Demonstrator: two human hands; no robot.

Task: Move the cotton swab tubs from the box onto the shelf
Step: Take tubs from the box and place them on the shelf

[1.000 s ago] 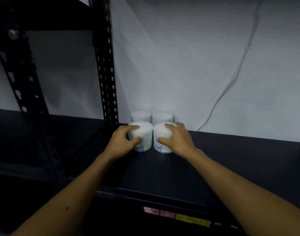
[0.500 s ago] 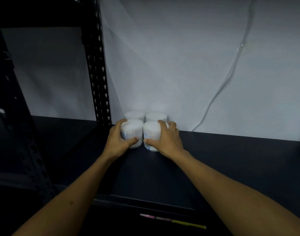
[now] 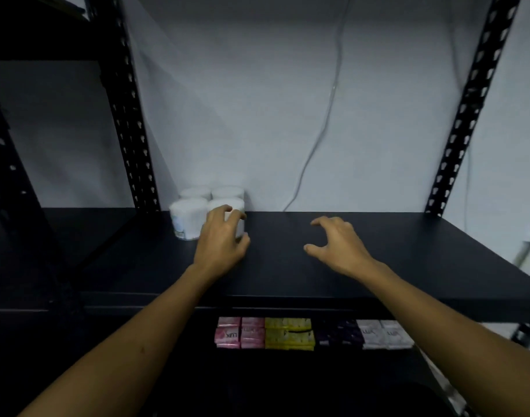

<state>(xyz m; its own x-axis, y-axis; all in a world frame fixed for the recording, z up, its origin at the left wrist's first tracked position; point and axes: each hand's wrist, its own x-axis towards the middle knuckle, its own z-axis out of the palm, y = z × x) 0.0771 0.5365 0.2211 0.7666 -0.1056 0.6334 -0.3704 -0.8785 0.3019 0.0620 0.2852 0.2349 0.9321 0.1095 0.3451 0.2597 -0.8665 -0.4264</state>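
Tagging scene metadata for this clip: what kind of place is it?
Probably a stockroom or shop storage area. Black slotted-steel shelving stands against a bare white wall, four cotton swab tubs are grouped at the shelf's back left corner, and rows of wrapped soap bars sit on the shelf below.

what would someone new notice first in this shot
Four white tubs stand bunched in a two-by-two block at the back left of the black shelf, bright against the dark. The left hand grips the front right tub, while the right hand hovers open over bare shelf. Below, a row of pink, yellow, dark and white packs adds the only colour.
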